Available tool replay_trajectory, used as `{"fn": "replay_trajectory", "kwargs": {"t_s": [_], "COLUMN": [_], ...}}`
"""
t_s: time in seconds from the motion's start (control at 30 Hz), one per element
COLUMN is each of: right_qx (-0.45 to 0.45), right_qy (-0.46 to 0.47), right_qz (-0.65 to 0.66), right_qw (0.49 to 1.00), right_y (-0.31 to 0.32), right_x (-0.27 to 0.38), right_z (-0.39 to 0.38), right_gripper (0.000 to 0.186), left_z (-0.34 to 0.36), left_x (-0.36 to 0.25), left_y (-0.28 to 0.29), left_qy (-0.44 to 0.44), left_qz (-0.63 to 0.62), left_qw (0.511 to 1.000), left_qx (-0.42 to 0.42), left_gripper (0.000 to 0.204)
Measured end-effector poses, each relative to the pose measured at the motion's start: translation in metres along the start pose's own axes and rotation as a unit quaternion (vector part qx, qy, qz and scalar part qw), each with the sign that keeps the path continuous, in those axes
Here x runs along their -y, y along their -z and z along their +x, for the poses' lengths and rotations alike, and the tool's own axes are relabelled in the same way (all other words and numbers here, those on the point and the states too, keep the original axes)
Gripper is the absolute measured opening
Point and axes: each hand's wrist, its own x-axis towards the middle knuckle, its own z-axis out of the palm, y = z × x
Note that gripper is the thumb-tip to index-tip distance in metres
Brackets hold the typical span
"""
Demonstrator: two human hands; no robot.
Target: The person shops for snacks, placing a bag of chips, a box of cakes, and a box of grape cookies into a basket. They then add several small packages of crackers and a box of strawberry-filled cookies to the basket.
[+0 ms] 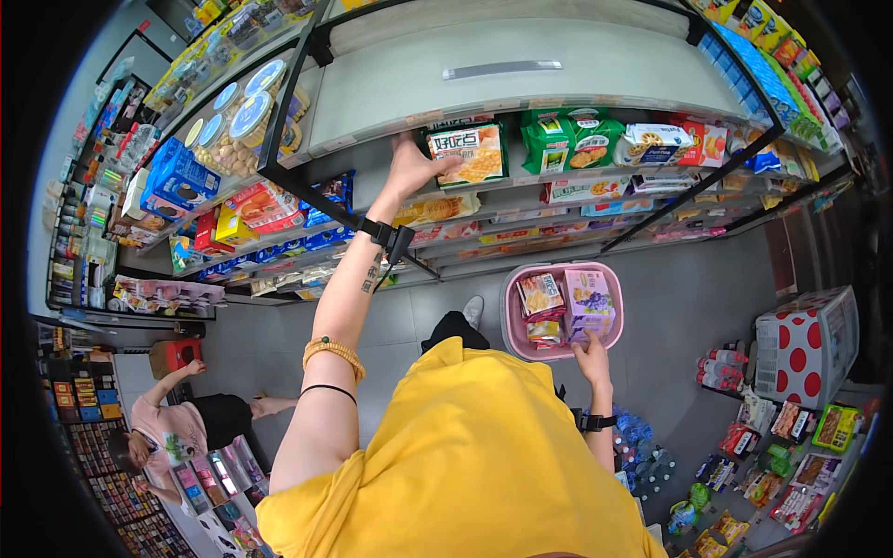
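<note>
My left hand point(411, 169) is stretched up to the shelf. It grips the left side of a white, yellow and green biscuit package point(470, 153), thumb across its front and the other fingers partly hidden beside it. A green biscuit package point(570, 141) stands to the right on the same shelf. Low on my right, my right hand point(592, 361) closes on the near rim of a pink basket point(513, 321), its fingers partly hidden. Inside the basket lie a purple box point(589, 296) with a grape picture and several red and yellow packages point(541, 298).
Above is a bare upper shelf board point(502, 70) with black frame posts. Clear tubs point(249, 119) and a blue box point(177, 177) stand left. Another person point(177, 418) is at lower left. A dotted bin point(807, 344) and bottles point(722, 370) sit on the right floor.
</note>
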Motion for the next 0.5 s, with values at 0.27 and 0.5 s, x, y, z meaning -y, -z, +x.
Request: {"fn": "replay_trajectory", "kwargs": {"t_s": [0.27, 0.5], "right_qx": [0.014, 0.021], "right_qy": [0.007, 0.01], "right_qz": [-0.01, -0.01], "right_qw": [1.0, 1.0], "right_y": [0.007, 0.011], "right_x": [0.036, 0.05], "right_z": [0.02, 0.027], "right_gripper": [0.051, 0.051], "left_z": [-0.002, -0.014], "left_x": [0.009, 0.007], "left_y": [-0.01, -0.011], "left_qy": [-0.016, -0.053], "left_qz": [-0.234, -0.196], "left_qw": [0.972, 0.979], "left_qx": [0.027, -0.005], "left_gripper": [0.088, 0.098]}}
